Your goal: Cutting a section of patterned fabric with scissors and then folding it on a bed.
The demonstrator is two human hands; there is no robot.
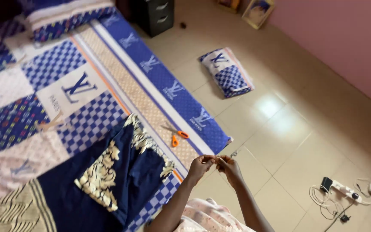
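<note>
Both forearms reach up from the near edge w/ hands meeting close together. Left hand (200, 165) curled, fingers (209, 159) pinched toward the right hand (229, 167), whose fingertips also pinch; what's between them is too small to tell.

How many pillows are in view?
2: one pillow lies on the tiled floor; another pillow sits on the mattress, top left. Others may lie outside the frame.

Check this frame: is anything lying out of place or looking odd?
A blue checked pillow lies on the floor tiles, apart from the mattress. Orange-handled scissors lie open on the mattress edge, near both hands. White cables sprawl tangled on the floor.
</note>
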